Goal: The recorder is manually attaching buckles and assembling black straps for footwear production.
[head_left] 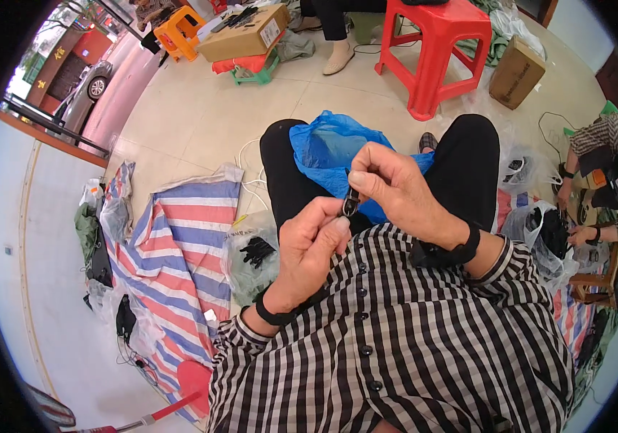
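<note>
A small black part with a metal loop (351, 205) is pinched between both hands above my lap. My right hand (395, 189) grips its upper end with thumb and forefinger. My left hand (309, 249) holds its lower end from below. A blue plastic bag (323, 155) lies on my lap between my knees, just beyond the hands. Both wrists wear black bands.
A clear bag of black parts (255, 254) sits left of my knee on a red, white and blue striped sheet (183, 245). A red stool (439, 47) and cardboard boxes (517, 71) stand ahead. Another person (605, 180) works at the right.
</note>
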